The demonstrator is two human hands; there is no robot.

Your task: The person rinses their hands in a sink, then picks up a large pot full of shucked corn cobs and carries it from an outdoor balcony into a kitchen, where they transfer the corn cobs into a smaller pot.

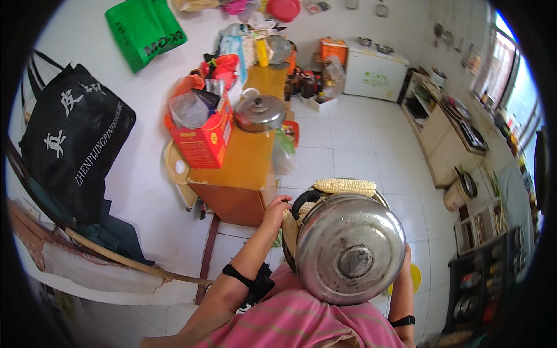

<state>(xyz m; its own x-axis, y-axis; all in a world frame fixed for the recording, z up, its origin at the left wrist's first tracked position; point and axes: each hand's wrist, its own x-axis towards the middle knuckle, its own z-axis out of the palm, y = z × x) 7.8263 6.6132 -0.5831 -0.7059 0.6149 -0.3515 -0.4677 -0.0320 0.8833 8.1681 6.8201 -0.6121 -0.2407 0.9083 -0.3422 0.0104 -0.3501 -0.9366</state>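
Note:
In front of my body is a wide metal pot with several ears of corn in it. A round, shiny steel cover or upturned pan lies tilted on top, hiding much of the corn. A black loop handle sticks up at its upper left. My left hand is curled at the pot's left side, beside a corn ear with pale husk. Of my right hand, only a part shows past the steel cover's right edge; its fingers are hidden.
To the left, a wooden cabinet bears a red carton and a lidded steel pan. A white chest freezer stands at the back. Along the right are a counter and a dark rack. Behind the pot sits a yellow-green basin.

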